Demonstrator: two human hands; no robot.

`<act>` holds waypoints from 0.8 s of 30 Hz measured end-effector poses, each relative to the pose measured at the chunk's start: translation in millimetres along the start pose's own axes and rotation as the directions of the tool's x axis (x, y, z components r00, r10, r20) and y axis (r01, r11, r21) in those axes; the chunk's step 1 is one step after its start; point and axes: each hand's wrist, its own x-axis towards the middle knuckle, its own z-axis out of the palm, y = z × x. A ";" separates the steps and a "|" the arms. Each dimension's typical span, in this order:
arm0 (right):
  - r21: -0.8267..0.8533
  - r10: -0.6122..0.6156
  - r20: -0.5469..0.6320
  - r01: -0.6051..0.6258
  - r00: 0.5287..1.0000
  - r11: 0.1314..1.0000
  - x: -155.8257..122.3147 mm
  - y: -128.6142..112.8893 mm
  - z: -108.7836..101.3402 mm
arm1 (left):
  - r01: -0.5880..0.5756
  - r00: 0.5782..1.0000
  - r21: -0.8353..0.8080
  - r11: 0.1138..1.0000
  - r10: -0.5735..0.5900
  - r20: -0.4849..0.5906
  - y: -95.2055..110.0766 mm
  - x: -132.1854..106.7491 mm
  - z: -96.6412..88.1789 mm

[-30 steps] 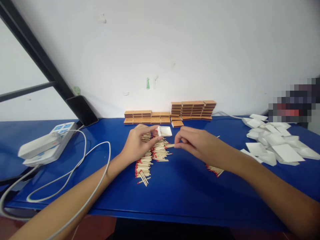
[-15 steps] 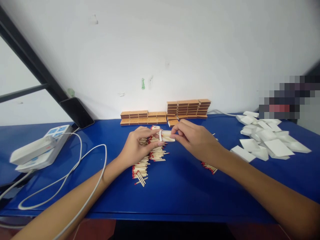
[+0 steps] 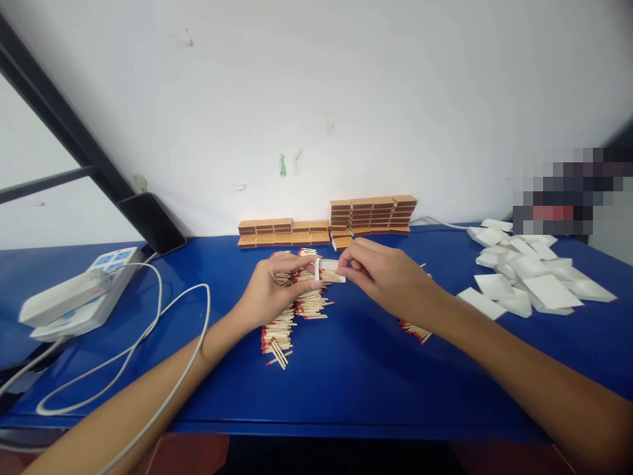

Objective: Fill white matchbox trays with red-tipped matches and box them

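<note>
Running left to right along its long axis: one white tray [image 3: 330, 264], matchsticks [image 3: 332, 274] inside. Left hand [image 3: 268, 288]: thumb and fingers clamping its left end. Right hand [image 3: 383, 271]: fingertips close together at its right end; what they grip, I can't tell.

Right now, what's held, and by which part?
Left hand pinches the white tray by its left end; right hand is at the other end, any hold unclear.
</note>
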 end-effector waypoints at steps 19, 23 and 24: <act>-0.012 -0.132 -0.200 0.133 0.971 0.991 -4.7 -9.5 2.0 | 0.050 0.996 -0.138 0.989 -0.040 0.075 -6.1 1.0 -2.1; -0.013 -0.136 -0.203 0.136 0.970 0.991 -5.1 -10.4 1.5 | 0.057 0.995 -0.128 0.990 -0.046 0.083 -6.8 0.8 -2.5; -0.017 -0.133 -0.209 0.132 0.969 0.991 -5.0 -11.0 1.1 | 0.056 0.996 -0.131 0.990 -0.046 0.081 -6.6 0.9 -2.6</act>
